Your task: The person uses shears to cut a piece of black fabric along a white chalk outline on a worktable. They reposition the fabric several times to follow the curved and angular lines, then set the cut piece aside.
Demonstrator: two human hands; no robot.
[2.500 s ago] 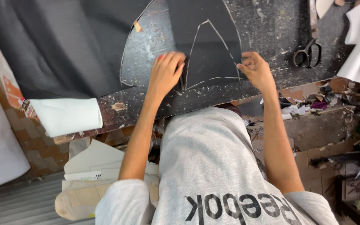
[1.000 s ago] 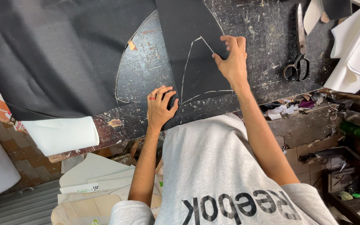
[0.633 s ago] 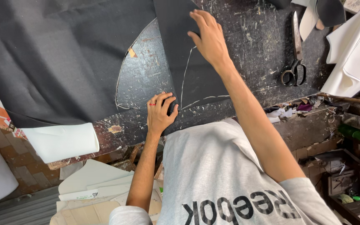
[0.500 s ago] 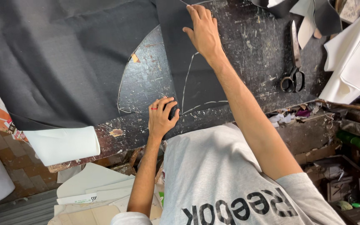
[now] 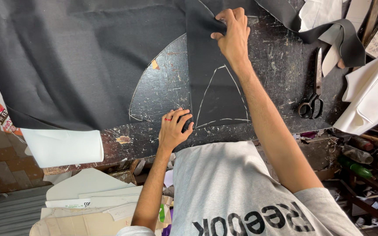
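Seen from above, over a grey T-shirt: two bare hands at work on one large sheet of black fabric spread over a dark, paint-flecked worktable. Right hand stretched far forward, fingers and thumb pinching a fold of a narrower black strip of that fabric near its far end. Left hand close to the body, fingers curled and pressed onto the near end of the same strip, one red ring on a finger. One chalked triangle drawn on the strip, between the two hands, plus one curved chalk line along the cut edge of the big sheet. One pair of black-handled scissors lying closed on the table, right of the right forearm and well apart from it. One roll of white material at the table's near-left edge, under the black sheet's corner. More white sheeting heaped at the right (number of pieces unclear). Several pale cardboard pattern pieces stacked below the table on the left. One green bottle among the clutter at lower right.
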